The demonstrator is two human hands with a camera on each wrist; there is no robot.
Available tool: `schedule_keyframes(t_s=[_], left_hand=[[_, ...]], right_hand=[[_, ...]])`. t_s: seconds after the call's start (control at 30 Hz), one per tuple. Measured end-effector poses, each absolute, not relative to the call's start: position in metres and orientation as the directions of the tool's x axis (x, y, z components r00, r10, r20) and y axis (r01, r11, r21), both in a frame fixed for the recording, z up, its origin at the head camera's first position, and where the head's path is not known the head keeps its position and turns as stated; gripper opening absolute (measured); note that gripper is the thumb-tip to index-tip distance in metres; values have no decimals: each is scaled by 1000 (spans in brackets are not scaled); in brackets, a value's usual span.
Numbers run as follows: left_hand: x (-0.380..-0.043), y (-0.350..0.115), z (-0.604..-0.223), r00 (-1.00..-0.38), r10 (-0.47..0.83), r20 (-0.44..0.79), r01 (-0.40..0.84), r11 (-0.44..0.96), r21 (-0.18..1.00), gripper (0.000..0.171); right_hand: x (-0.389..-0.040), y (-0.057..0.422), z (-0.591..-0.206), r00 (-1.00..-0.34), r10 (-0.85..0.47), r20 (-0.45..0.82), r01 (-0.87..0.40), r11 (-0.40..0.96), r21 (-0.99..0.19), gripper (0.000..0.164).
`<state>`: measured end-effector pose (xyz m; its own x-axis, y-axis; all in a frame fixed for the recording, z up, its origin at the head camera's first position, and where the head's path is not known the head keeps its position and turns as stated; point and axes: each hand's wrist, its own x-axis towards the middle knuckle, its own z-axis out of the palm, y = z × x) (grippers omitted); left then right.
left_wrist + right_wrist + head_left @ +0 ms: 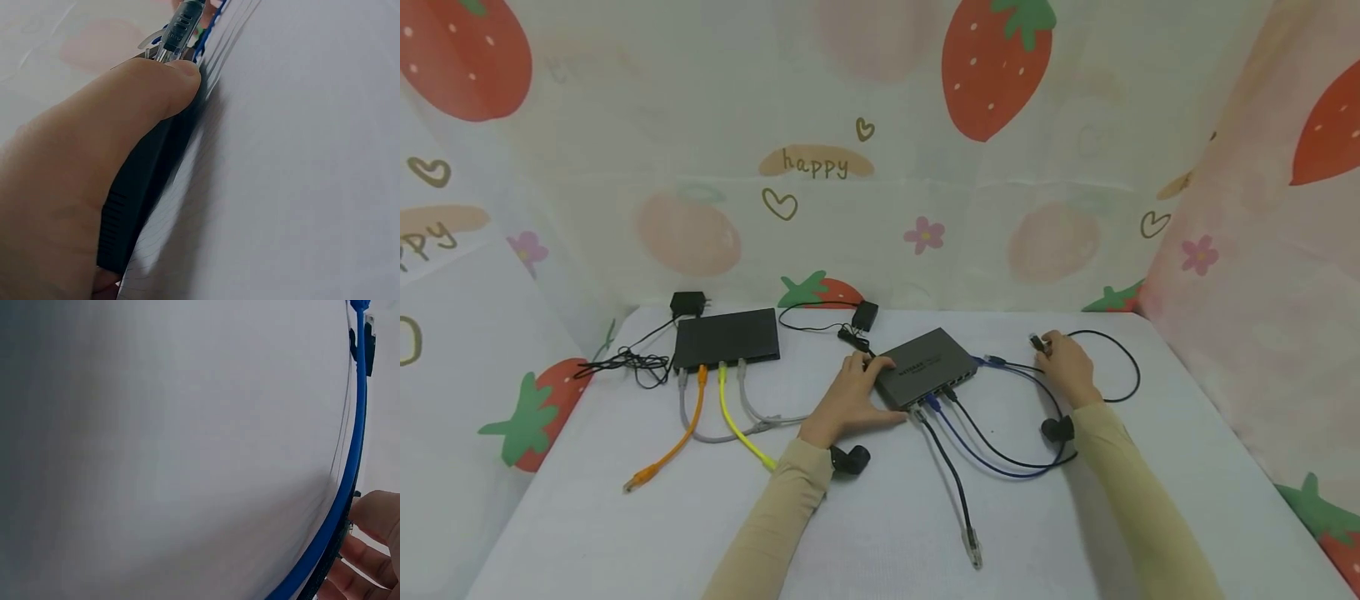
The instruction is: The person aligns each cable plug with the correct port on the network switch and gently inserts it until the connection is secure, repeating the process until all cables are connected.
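Note:
My left hand (853, 396) grips the left end of a dark grey network switch (928, 367), thumb along its port side and fingers at the back. In the left wrist view the thumb (156, 87) lies against the casing, right beside a clear cable plug (178, 31). Black and blue network cables run from the switch's front ports, and a blue cable leaves its right end. To the right, my right hand (1067, 367) pinches a black network cable near its plug (1037, 342). In the right wrist view, the right fingers (375, 515) are partly behind a blue cable (350, 481).
A second black switch (727, 337) stands back left with grey, orange (692, 417) and yellow (730, 417) cables plugged in. Power adapters (688, 303) lie along the back edge. A loose black cable end (973, 550) points toward the front. Black wrist cameras sit near both wrists.

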<state>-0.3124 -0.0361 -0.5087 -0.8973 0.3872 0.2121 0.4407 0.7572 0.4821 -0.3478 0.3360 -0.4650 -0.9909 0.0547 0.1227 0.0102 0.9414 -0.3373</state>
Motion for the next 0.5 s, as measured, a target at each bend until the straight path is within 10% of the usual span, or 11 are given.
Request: schedule_keyframes(t_s=[0.5], left_hand=[[-312,-37,-508,-899,390,200,437,753,492,83]], right_hand=[[-355,339,-467,-993,82,86,36,896,-442,41]])
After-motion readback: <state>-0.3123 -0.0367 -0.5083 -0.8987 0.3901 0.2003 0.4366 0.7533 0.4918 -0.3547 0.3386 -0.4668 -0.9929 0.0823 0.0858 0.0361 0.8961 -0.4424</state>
